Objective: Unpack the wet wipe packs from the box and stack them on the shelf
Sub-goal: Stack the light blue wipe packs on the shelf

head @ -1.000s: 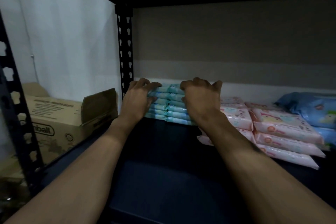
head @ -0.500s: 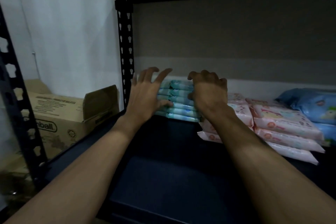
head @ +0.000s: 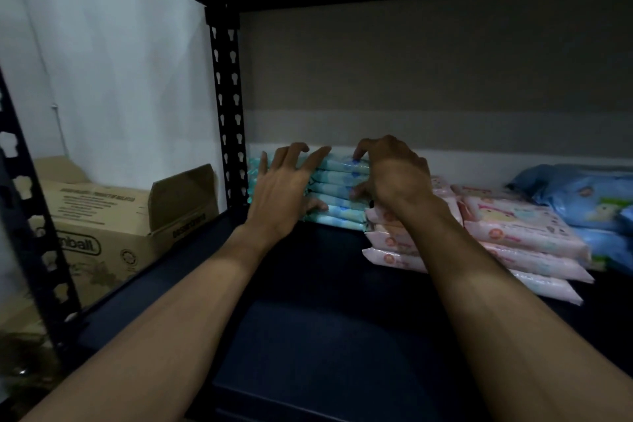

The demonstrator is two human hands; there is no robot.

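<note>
The teal wet wipe packs sit stacked at the far left of the shelf; they look like soft, light, slick film pouches, likely to sag and slide, so best squared from both ends of the pile; the left hand presses its front with spread, straight fingers; the right hand curls over its right end, thumb lower down; pink packs and blue packs lie right; the cardboard box stands open at left, contents hidden.

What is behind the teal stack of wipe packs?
The pale wall strip shows behind the teal stack. The left hand and right hand cover parts of it; anything lower is hidden.
</note>
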